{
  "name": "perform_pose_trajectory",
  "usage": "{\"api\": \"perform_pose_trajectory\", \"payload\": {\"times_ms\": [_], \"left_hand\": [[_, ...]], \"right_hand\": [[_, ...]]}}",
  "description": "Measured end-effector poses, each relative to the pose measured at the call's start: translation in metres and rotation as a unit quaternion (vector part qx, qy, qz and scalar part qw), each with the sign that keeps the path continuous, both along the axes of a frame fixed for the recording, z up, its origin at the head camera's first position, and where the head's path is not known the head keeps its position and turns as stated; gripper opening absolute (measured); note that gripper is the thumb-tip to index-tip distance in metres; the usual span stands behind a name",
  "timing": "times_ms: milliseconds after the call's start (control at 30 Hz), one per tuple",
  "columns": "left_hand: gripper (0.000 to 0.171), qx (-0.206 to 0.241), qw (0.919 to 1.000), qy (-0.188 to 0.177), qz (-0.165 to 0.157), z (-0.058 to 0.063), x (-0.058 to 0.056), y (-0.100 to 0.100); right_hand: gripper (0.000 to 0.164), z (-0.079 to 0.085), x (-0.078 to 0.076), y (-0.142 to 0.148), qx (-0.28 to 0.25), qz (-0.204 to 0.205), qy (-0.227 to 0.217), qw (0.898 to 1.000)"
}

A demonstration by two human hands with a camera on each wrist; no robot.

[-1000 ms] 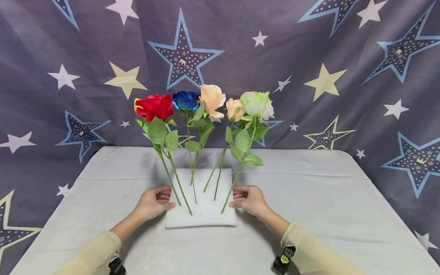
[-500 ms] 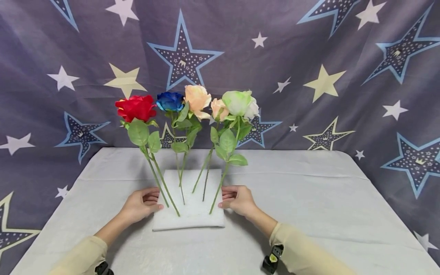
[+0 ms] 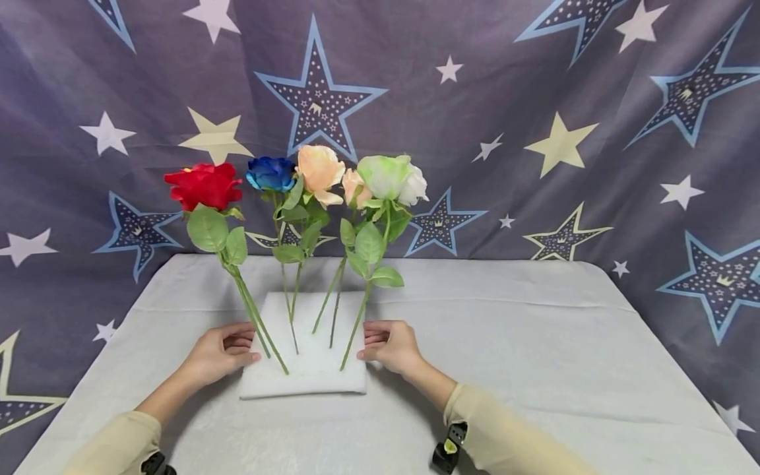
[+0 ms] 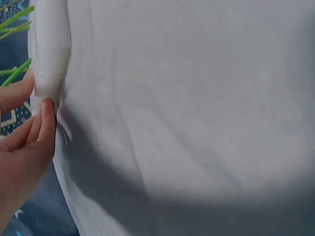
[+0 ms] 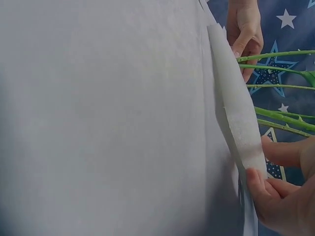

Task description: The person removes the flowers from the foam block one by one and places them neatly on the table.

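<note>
A white foam block (image 3: 303,384) lies on the table with several long green flower stems standing in it, leaning. My left hand (image 3: 214,355) grips its left edge, thumb on top and fingers at the side. On the opposite edge my right hand (image 3: 393,348) holds it the same way; the right wrist view shows that thumb and those fingers (image 5: 257,184) pinching the foam. The stems carry a red rose (image 3: 204,187), a blue rose (image 3: 271,173), a large peach rose (image 3: 320,170), a smaller peach rose (image 3: 355,189) and a pale green-and-white rose (image 3: 384,177).
A light grey cloth (image 3: 534,356) covers the table. Behind it hangs a dark purple-grey curtain (image 3: 475,99) printed with stars. The rose heads rise in front of this curtain. Small black devices (image 3: 449,448) are strapped at both sleeve cuffs.
Both hands have slid the foam block to the left across the table, with the roses standing in it. Their grip on its two sides looks the same throughout.
</note>
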State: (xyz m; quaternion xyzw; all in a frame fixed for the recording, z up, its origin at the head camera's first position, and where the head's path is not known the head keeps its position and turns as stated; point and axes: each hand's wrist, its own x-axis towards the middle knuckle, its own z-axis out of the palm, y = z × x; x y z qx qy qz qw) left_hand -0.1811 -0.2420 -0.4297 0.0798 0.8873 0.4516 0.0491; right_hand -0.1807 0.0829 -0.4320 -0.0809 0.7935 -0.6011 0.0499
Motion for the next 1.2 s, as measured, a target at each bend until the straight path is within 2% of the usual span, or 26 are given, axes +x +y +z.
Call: {"api": "perform_pose_trajectory", "payload": {"times_ms": [133,533,833,1200], "left_hand": [[0.063,-0.004,1.0,-0.006,0.0,0.001,0.0,-0.005],[0.061,-0.021,0.9997,0.015,-0.002,0.001,0.0,-0.013],[0.06,-0.041,0.9988,0.028,-0.009,0.009,-0.003,-0.016],[0.06,-0.058,0.9981,0.018,-0.008,0.008,-0.006,-0.022]], "right_hand": [[0.049,-0.001,0.0,-0.006,-0.008,-0.001,-0.005,1.0],[0.049,-0.004,-0.001,-0.018,-0.005,-0.013,-0.009,1.0],[0.048,-0.004,-0.002,-0.023,0.003,-0.025,-0.015,1.0],[0.049,-0.001,-0.005,-0.027,0.008,-0.016,0.001,1.0]]}}
